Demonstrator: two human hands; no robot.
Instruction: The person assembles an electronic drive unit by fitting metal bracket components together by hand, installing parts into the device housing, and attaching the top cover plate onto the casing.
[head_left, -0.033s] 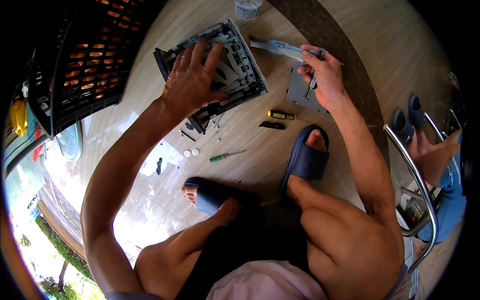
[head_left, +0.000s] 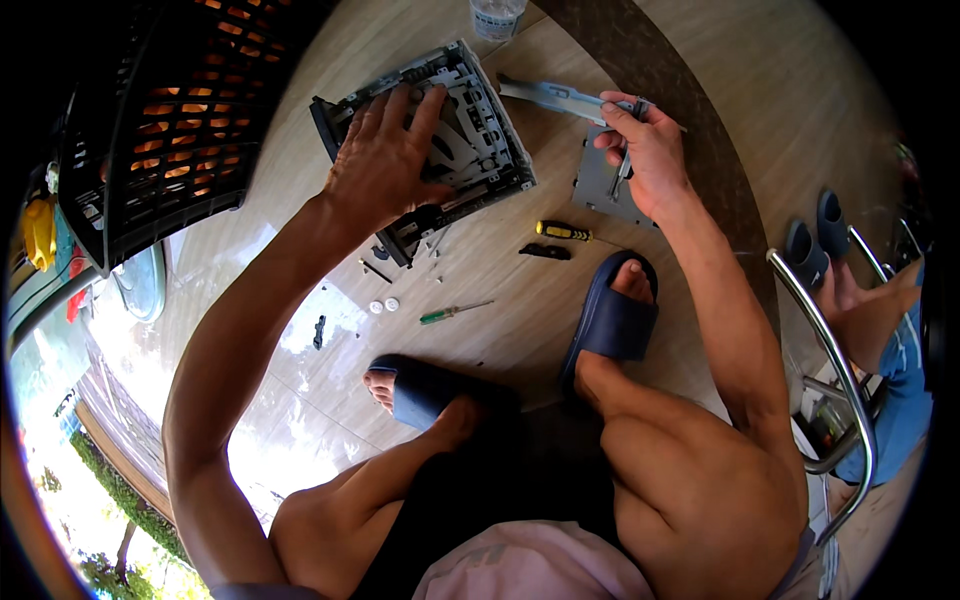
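Note:
A partly dismantled disc-drive-like device [head_left: 485, 150], with a dark frame and exposed grey metal mechanism, lies on the floor at the upper middle. My left hand [head_left: 385, 155] rests over its left part with the fingers spread, covering some of the mechanism. To the right, my right hand [head_left: 650, 150] is closed around metal brackets. One long silvery bracket [head_left: 550, 94] sticks out leftward from the fingers, and a shorter piece points down beneath them. A flat grey metal plate [head_left: 605, 185] lies under and beside that hand, partly hidden by it.
A yellow-black screwdriver [head_left: 563, 231], a black part [head_left: 545, 251], a green-handled screwdriver [head_left: 440, 315] and small white wheels [head_left: 384, 306] lie between device and feet. A black crate [head_left: 170, 130] stands left, a clear tub [head_left: 496, 18] at top. Another person's feet and a metal-tube frame [head_left: 840, 350] are right.

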